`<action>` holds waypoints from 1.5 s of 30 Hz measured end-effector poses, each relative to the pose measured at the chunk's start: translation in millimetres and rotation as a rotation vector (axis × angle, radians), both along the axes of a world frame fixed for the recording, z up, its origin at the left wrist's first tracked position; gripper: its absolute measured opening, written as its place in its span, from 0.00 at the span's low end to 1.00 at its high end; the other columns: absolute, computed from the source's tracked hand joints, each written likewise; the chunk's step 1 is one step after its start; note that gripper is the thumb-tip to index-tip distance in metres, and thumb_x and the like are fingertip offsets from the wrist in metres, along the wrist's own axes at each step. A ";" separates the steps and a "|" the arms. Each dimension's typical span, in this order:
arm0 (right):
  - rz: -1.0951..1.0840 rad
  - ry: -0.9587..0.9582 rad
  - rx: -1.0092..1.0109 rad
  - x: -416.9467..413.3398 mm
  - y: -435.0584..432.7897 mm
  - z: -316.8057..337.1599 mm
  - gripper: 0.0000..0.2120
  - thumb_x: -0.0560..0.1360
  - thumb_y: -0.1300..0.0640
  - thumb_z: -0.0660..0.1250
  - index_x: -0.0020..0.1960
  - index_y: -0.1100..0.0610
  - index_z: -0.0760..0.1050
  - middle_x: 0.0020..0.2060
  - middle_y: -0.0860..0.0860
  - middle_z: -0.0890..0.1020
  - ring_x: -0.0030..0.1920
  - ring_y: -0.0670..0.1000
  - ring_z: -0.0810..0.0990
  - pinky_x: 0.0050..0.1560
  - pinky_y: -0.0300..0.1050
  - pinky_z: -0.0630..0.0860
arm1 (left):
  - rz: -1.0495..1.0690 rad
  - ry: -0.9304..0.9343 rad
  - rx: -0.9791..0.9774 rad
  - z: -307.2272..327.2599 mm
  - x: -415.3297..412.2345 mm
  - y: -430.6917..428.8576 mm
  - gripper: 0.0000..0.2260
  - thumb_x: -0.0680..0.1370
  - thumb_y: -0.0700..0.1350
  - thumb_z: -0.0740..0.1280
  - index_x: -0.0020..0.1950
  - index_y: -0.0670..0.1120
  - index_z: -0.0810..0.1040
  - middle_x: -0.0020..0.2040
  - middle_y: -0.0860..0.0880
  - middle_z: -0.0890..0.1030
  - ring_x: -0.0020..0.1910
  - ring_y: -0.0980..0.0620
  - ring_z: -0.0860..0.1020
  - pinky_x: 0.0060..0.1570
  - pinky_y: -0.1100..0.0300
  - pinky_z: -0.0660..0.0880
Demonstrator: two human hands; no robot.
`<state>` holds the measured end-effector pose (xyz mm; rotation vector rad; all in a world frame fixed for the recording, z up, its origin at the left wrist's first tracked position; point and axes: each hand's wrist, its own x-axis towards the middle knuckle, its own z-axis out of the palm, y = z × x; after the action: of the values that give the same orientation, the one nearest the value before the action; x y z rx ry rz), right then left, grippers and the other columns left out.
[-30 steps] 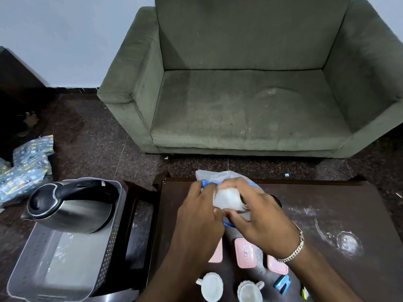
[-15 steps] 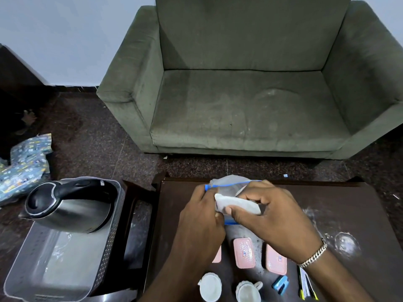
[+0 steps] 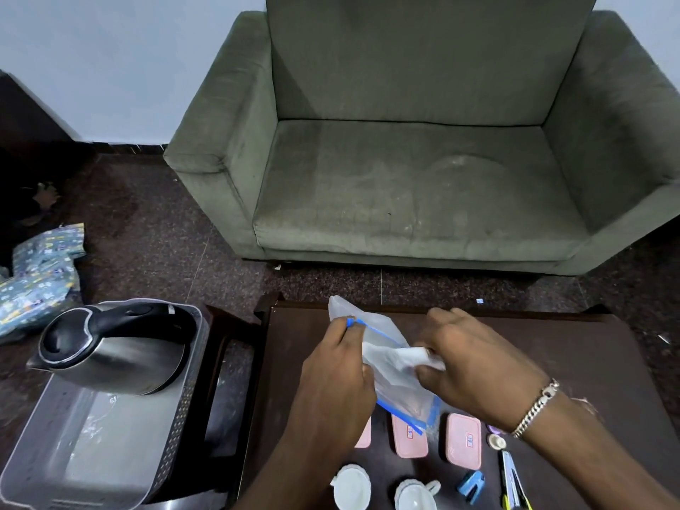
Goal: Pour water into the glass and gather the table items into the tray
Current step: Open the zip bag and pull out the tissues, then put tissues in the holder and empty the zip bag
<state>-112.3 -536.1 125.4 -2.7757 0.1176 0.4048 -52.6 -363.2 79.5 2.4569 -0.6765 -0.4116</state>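
Observation:
Over the dark wooden table (image 3: 552, 347), my left hand (image 3: 336, 377) pinches the blue-zipped edge of a clear zip bag (image 3: 386, 369). My right hand (image 3: 474, 366) grips a white tissue (image 3: 408, 357) at the bag's mouth. Beneath the bag lie three pink lidded boxes (image 3: 463, 439). Two white cups (image 3: 351, 485) stand at the near edge. A steel kettle (image 3: 106, 347) with a black handle rests across the grey tray (image 3: 173, 436) on the left. No glass is visible.
A blue stapler (image 3: 471, 485), pens (image 3: 511, 484) and a small round cap (image 3: 496, 441) lie at the near right of the table. A green sofa (image 3: 423, 160) stands beyond the table. A patterned blue packet (image 3: 40, 274) lies on the floor at the left.
My hands have spread apart. The left one has raised the bag's zip edge, and the right one has moved to the right with the white tissue.

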 end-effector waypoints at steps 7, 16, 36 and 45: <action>-0.139 -0.280 0.004 -14.0 -20.0 22.7 0.13 0.73 0.56 0.70 0.54 0.44 0.72 0.38 0.43 0.82 0.41 0.54 0.84 0.39 0.48 0.79 | 0.069 0.018 0.023 -8.1 5.4 4.4 0.24 0.73 0.37 0.63 0.68 0.50 0.76 0.64 0.54 0.73 0.56 0.49 0.79 0.53 0.56 0.74; -0.704 -0.527 1.146 -21.7 -99.7 38.9 0.14 0.67 0.65 0.73 0.52 0.62 0.83 0.42 0.56 0.87 0.34 0.50 0.82 0.29 0.37 0.76 | 0.078 0.011 0.062 -17.7 10.4 7.6 0.22 0.72 0.40 0.61 0.66 0.43 0.77 0.67 0.49 0.76 0.57 0.45 0.80 0.54 0.54 0.75; -0.907 -0.131 0.356 -39.5 -133.2 -188.1 0.15 0.69 0.71 0.68 0.43 0.54 0.87 0.38 0.52 0.87 0.41 0.48 0.83 0.36 0.25 0.71 | 0.050 0.049 0.086 -26.0 1.1 -1.8 0.19 0.74 0.37 0.64 0.64 0.45 0.76 0.65 0.51 0.74 0.55 0.45 0.79 0.53 0.52 0.74; -0.815 0.014 0.144 -15.4 -111.5 -225.7 0.17 0.70 0.66 0.66 0.46 0.48 0.86 0.52 0.55 0.82 0.54 0.62 0.81 0.55 0.49 0.77 | 0.046 0.042 0.080 -26.5 -1.8 -5.5 0.20 0.74 0.37 0.64 0.66 0.44 0.76 0.66 0.50 0.75 0.55 0.44 0.79 0.54 0.50 0.74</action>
<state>-127.6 -647.6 -100.3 -2.3197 1.1151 0.1981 -54.4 -368.7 53.0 2.5263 -0.5958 -0.4798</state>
